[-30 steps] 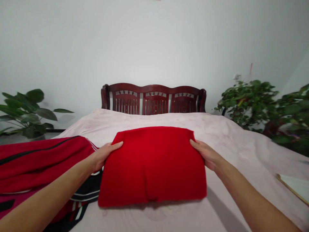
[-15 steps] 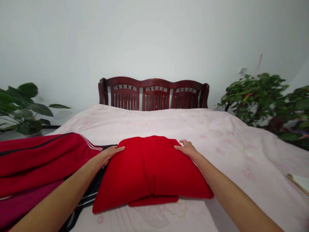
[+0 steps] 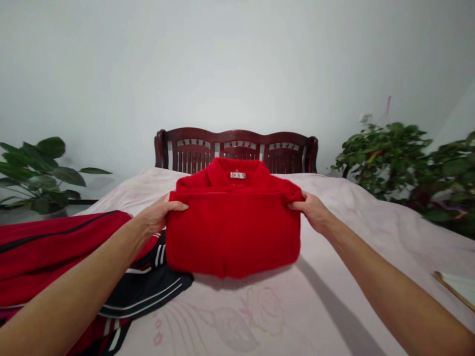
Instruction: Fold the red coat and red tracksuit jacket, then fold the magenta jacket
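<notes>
A folded bright red garment (image 3: 233,227) with a collar and a white neck label hangs in the air over the bed, held up by both hands. My left hand (image 3: 158,217) grips its left edge with the thumb over the front. On the opposite edge, near the shoulder, my right hand (image 3: 313,211) is closed on the cloth. The lower fold hangs just above the pale pink bedsheet (image 3: 352,237).
A red and black striped jacket (image 3: 67,252) lies spread on the left of the bed. A dark wooden headboard (image 3: 237,148) stands behind. Potted plants flank the bed, one on the left (image 3: 37,173) and one on the right (image 3: 401,163). A flat pale object (image 3: 458,287) lies at the right edge.
The red garment lay on the bed under both hands half a second ago. Both hands have since lifted it off the sheet, and its collar and label now face me.
</notes>
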`<state>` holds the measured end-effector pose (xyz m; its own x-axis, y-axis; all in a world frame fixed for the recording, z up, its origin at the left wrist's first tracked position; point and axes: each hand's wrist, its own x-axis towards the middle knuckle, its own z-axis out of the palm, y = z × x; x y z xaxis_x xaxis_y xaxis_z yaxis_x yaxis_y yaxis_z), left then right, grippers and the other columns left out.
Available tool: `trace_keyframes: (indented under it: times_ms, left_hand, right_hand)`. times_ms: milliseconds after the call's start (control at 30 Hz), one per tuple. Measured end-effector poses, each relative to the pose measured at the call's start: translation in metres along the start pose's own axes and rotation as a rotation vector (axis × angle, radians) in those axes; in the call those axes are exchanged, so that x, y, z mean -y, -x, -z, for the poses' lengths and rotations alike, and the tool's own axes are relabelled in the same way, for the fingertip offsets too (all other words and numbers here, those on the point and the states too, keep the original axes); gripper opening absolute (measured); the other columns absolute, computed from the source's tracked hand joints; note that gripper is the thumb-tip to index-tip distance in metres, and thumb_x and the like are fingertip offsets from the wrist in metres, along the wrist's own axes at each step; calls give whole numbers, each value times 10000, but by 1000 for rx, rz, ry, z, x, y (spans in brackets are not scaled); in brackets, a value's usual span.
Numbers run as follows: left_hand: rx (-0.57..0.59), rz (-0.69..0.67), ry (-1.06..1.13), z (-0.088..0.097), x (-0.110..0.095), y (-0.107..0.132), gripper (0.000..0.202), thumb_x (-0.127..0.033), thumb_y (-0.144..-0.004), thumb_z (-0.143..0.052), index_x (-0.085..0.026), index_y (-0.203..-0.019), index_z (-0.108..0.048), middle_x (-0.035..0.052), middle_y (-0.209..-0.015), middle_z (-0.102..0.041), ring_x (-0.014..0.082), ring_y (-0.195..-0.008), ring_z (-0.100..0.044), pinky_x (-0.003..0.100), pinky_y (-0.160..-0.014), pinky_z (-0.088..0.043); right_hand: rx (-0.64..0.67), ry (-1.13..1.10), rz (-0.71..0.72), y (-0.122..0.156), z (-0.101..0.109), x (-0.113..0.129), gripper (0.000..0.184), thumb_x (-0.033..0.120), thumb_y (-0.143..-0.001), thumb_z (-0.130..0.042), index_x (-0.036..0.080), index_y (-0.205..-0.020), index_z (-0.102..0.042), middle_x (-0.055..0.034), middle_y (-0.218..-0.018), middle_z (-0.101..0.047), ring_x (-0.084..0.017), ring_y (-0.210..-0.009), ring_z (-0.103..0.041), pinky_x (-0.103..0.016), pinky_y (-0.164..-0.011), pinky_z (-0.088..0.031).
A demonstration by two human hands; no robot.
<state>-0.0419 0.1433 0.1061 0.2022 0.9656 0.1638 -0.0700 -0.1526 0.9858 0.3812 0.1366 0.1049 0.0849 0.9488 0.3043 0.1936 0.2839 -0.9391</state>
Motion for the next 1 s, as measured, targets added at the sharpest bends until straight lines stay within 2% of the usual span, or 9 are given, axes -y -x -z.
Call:
trace_keyframes:
  times_ms: [67, 133, 200, 333, 433, 633, 767, 867, 1000]
  left_hand:
    - [31, -258, -267, 2, -24, 10, 534, -233, -566, -805, -163, -1070, -643, 76, -1030, -739, 268, -976, -685, 397, -913, -546]
    - [51, -441, -574, 5, -24, 27, 492, -255, -601, -797, -182, -1054, -618, 57, -1035, -711, 247, -981, -652, 374, -907, -524]
    - [94, -552, -815, 7, 4, 49, 330, -251, -696, -704, -201, -1002, -589, 45, -1011, -681, 223, -959, -622, 363, -899, -503]
    - [209, -564, -948, 5, 94, 97, 251, -99, -689, -477, -220, -895, -554, 57, -1041, -647, 216, -1023, -583, 352, -929, -465]
    - [231, -479, -962, 4, 128, 117, 396, -45, -624, -412, -222, -945, -563, 72, -1123, -629, 220, -1113, -552, 363, -984, -435]
    - [314, -289, -867, 11, 102, 105, 431, -61, -544, -386, -234, -866, -615, 38, -1032, -667, 209, -1061, -580, 389, -1003, -430]
    - [55, -99, -869, 3, 104, 101, 239, -277, -798, -431, -218, -899, -640, 61, -977, -682, 240, -987, -619, 425, -980, -453]
    - [-128, -47, -862, -12, 123, 102, 511, -502, -781, -562, -171, -1169, -589, 127, -1191, -649, 292, -1142, -594, 453, -1049, -414]
    - [-230, 1, -734, -25, 133, 95, 820, -429, -661, -701, -136, -1380, -439, 170, -1369, -558, 317, -1236, -558, 459, -1081, -399]
  right_hand:
    - [-138, 156, 284, 11, 13, 21, 620, 291, -549, -768, 164, -1134, -607, -77, -1089, -713, -235, -935, -654, -352, -843, -514]
    - [-270, 425, 447, 32, 21, 20, 601, 319, -583, -760, 179, -1141, -586, -83, -1085, -697, -247, -939, -639, -361, -828, -511]
    - [-285, 654, 521, 63, 24, -5, 452, 318, -657, -711, 198, -1075, -587, -81, -1024, -690, -243, -904, -634, -358, -809, -516]
    - [49, 749, 649, 133, 15, -89, 190, 228, -786, -564, 239, -975, -580, -74, -983, -678, -233, -931, -637, -364, -846, -525]
    - [174, 728, 574, 167, 9, -125, 336, 110, -769, -465, 242, -1061, -566, -81, -1080, -667, -221, -1024, -626, -362, -901, -519]
    - [329, 639, 194, 158, 25, -92, 453, 80, -626, -379, 231, -966, -637, -46, -1039, -700, -203, -1007, -640, -355, -902, -505]
    - [63, 474, -81, 144, 22, -82, 400, 227, -719, -456, 208, -1055, -672, -80, -1163, -694, -236, -1113, -624, -394, -999, -463]
    - [-71, 349, -238, 144, 4, -97, 533, 447, -764, -562, 184, -1224, -612, -121, -1318, -619, -267, -1207, -579, -404, -1044, -433]
    - [-112, 290, -350, 144, -19, -117, 696, 571, -759, -586, 149, -1311, -536, -147, -1287, -634, -283, -1163, -610, -417, -1026, -453]
